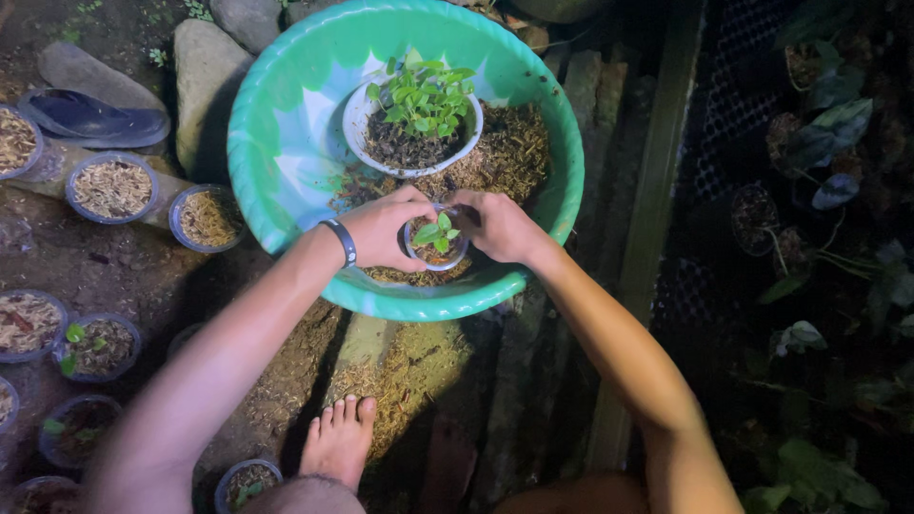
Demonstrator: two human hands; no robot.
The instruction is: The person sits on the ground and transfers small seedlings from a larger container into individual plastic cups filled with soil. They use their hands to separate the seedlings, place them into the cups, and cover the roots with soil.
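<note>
Left hand (381,228) clasps small clear cup (436,243) | right hand (500,227) grips its other side | seedling (436,230) inside | over green basin (276,133) | white pot (367,119) behind

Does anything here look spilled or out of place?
Yes: loose brown potting mix lies scattered on the ground below the green plastic basin, outside it. A dark sandal rests on the stones. The small clear cup with a seedling sits upright between both hands.
</note>
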